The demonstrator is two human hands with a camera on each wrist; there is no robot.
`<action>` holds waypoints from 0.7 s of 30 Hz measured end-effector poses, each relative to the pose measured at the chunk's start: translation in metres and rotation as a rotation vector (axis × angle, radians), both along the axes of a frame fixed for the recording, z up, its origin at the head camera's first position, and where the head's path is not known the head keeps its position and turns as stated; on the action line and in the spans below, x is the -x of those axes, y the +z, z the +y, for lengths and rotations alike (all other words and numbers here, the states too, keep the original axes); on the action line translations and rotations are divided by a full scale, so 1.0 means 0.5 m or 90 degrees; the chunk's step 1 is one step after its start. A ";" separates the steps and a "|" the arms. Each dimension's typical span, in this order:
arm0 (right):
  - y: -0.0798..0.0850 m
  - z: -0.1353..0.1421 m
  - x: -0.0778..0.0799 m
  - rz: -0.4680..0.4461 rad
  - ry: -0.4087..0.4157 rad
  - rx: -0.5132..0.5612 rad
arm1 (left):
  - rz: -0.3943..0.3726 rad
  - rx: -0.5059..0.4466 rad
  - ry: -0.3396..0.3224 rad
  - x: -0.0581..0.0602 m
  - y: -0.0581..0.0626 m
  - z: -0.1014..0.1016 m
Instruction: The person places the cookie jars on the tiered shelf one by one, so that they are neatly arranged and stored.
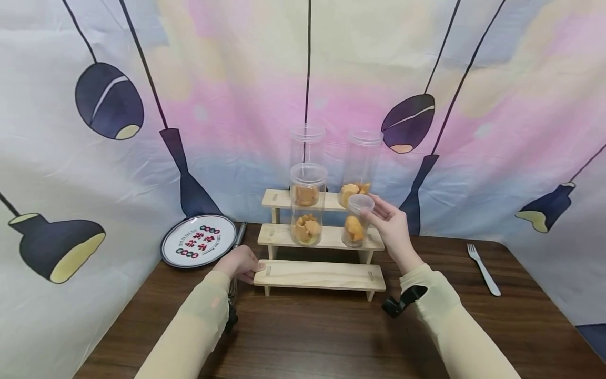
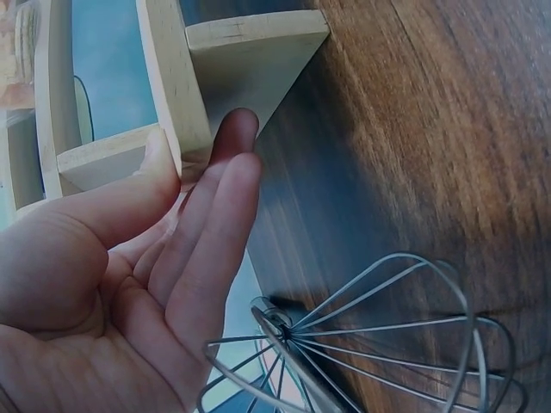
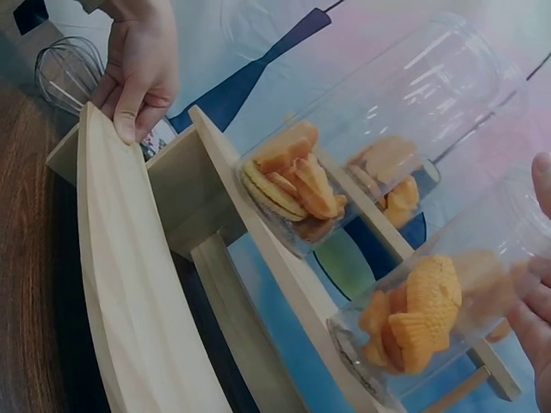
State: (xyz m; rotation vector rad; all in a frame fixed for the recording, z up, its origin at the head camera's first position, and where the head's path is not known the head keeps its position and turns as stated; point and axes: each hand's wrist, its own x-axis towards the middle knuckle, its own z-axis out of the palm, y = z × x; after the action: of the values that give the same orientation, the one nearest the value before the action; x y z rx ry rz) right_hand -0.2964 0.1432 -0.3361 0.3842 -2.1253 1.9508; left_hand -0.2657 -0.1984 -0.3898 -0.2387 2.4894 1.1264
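A three-tier wooden display stand (image 1: 319,273) stands on the dark table. At the left end of its lowest board, my left hand (image 1: 239,261) pinches the wood, thumb on top and fingers below, as the left wrist view shows. My right hand (image 1: 392,229) holds the clear lidded jar (image 3: 409,323) on the middle tier by its upper part; orange fish-shaped pastries (image 3: 428,301) lie inside. Left of it on that tier is a taller clear jar (image 1: 309,208) with orange pieces. Two more tall jars stand on the top tier, the right one (image 1: 362,160) partly behind the held jar.
A round plate (image 1: 167,253) with red lettering leans against the cloth backdrop at the left. Beside my left hand lies a wire whisk (image 2: 280,327). A white-handled fork (image 1: 486,275) is at the table's right. The patterned backdrop (image 1: 265,137) rises close behind the stand.
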 end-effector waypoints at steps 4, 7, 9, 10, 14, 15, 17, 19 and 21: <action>0.000 0.000 -0.004 0.006 0.006 -0.044 | -0.001 -0.017 0.006 0.000 0.000 0.004; 0.000 0.007 -0.009 0.011 0.018 -0.092 | 0.002 -0.031 0.012 0.000 -0.002 0.006; -0.001 0.014 -0.013 0.010 0.022 -0.106 | 0.007 -0.030 0.013 -0.001 -0.003 0.006; -0.002 0.019 -0.015 0.011 0.020 -0.108 | 0.012 -0.025 0.012 -0.002 -0.003 0.006; -0.003 0.036 -0.022 0.019 0.005 -0.091 | 0.035 0.001 0.007 -0.003 -0.008 0.003; -0.003 0.040 -0.024 0.025 -0.001 -0.089 | 0.044 0.007 0.005 -0.004 -0.010 0.002; -0.003 0.048 -0.027 0.041 -0.013 -0.093 | 0.063 0.019 0.003 -0.005 -0.016 0.000; -0.002 0.055 -0.033 0.059 -0.027 -0.111 | 0.089 0.050 -0.006 -0.008 -0.019 -0.003; -0.004 0.063 -0.043 0.088 -0.052 -0.170 | 0.135 0.113 -0.019 -0.013 -0.016 -0.003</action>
State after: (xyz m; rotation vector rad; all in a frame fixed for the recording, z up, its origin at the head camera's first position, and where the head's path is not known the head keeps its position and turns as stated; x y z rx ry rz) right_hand -0.2748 0.1746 -0.3378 0.4572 -2.2764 1.5530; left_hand -0.2590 -0.2001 -0.3980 -0.1365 2.7740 0.9638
